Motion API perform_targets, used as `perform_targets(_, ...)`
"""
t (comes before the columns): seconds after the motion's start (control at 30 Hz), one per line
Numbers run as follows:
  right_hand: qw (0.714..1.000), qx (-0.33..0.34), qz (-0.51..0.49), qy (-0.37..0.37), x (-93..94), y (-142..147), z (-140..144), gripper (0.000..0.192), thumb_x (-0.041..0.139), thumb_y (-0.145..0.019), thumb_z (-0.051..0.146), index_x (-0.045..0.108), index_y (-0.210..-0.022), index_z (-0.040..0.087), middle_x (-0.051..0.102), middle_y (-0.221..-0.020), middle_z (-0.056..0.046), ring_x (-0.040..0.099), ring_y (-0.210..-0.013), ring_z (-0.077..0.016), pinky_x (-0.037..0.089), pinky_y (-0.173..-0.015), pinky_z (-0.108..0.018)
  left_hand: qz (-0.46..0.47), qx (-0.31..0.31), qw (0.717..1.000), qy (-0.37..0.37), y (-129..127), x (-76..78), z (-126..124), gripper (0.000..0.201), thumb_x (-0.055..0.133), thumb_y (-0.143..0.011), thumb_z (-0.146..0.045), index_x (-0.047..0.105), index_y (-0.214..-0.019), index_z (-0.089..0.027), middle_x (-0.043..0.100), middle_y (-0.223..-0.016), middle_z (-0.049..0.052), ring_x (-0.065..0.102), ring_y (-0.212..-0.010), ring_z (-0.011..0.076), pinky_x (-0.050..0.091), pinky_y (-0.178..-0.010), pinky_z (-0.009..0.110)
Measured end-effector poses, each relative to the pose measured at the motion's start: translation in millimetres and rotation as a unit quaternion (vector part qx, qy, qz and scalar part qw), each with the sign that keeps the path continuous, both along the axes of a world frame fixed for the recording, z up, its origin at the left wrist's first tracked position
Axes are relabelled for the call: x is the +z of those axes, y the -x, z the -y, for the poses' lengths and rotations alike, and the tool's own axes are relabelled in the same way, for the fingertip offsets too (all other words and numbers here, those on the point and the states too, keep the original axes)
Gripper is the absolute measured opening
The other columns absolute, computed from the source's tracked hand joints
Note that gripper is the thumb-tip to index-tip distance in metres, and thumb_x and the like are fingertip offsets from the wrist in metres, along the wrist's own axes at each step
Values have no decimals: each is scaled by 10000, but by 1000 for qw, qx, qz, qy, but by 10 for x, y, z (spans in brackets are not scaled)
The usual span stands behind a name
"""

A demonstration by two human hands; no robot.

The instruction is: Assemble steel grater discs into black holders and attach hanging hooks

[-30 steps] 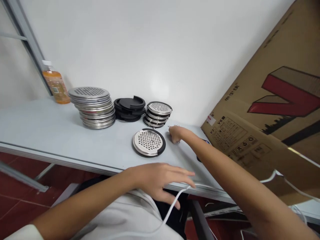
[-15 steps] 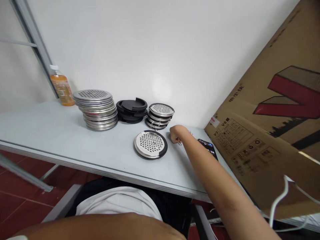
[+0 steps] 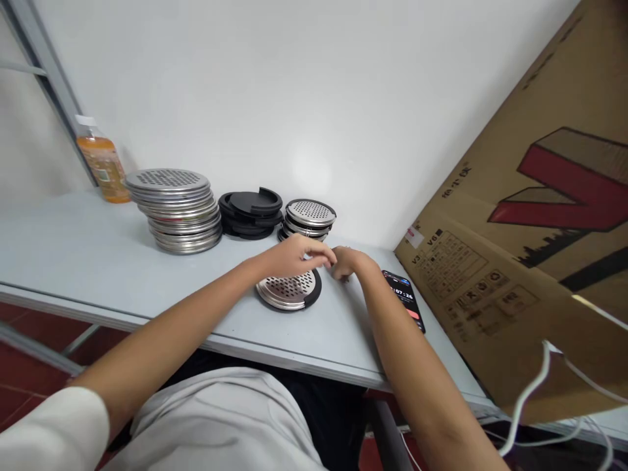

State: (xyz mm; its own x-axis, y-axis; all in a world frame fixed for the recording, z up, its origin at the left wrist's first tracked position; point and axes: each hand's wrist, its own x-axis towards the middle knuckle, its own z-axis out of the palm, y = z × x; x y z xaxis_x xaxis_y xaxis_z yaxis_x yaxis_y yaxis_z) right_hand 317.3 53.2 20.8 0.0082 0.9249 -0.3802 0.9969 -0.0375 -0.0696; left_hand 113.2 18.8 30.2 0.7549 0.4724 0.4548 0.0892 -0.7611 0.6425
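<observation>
Head view: the left hand (image 3: pixel 300 255) hung over the disc (image 3: pixel 290 292), fingertips close beside the curled right hand (image 3: pixel 346 261); contact, and whether either gripped anything, could not be told. The disc lay flat on the table (image 3: pixel 289 340), before the small stack (image 3: pixel 310 212). In judgement, good handling required light fingertips and a wrist clear of the disc.

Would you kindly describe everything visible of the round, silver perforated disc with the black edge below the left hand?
The round, silver perforated disc with the black edge looks metallic, with rows of dark slots across its face. The black edging shows along its right side; silvery layered rims show at the front left. It lies flat on the pale grey table. The bare left hand hides its far part; whether they touch is unclear.
</observation>
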Motion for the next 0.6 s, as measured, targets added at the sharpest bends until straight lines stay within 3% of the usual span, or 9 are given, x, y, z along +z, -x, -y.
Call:
perform_targets(0.07, 999, 12, -48, 9, 47, -77, -44, 515, 780, -613, 83, 697, -1116, 155, 748, -770, -51, 720, -708, -184, 540, -643, -229, 3, 66, 998, 1, -56, -43, -244, 286, 535, -888, -216, 776, -1041, -190, 773, -947, 59, 701, -873, 197, 507, -803, 301)
perform_targets(0.13, 995, -4, -96, -27, 108, -215, -89, 475, 746, -704, 122, 675, -1170, 182, 756, -808, -41, 715, -710, -147, 526, -640, -195, -2, 103, 995, 10, -52, -119, -375, 280, 550, -867, -222, 776, -1027, -186, 775, -930, 60, 698, -855, 200, 504, -792, 304)
perform_targets(0.23, 986, -81, -72, -126, 156, -483, -125, 383, 678, -780, 126, 673, -1162, 153, 764, -931, -97, 719, -823, -163, 521, -665, -200, -9, 66, 997, 37, 17, -212, -378, 242, 644, -817, -238, 784, -1012, -211, 781, -977, 57, 706, -935, 223, 501, -856, 318)
perform_targets(0.33, 981, -146, -15, -128, 89, -675, -126, 322, 712, -746, 131, 711, -1066, 97, 755, -921, -165, 725, -870, -236, 544, -679, -263, -45, 8, 998, 35, -4, -215, -280, 209, 736, -772, -265, 795, -971, -246, 775, -1025, 50, 697, -1001, 235, 479, -918, 315)
perform_targets(0.5, 973, -207, 46, -91, -118, -676, -167, 329, 799, -653, 120, 741, -972, 64, 739, -832, -208, 739, -844, -307, 576, -680, -332, -238, 26, 969, -61, -423, -102, -247, 341, 781, -725, -285, 777, -1063, -235, 741, -1104, 92, 673, -1004, 269, 478, -871, 326)
perform_targets(0.6, 970, -214, 55, -98, -173, -635, -190, 395, 786, -659, 93, 728, -1049, 73, 741, -908, -225, 743, -892, -303, 582, -709, -320, -356, 5, 932, -64, -702, -66, -329, 361, 815, -639, -189, 790, -998, -225, 762, -964, 70, 678, -888, 248, 486, -807, 311)
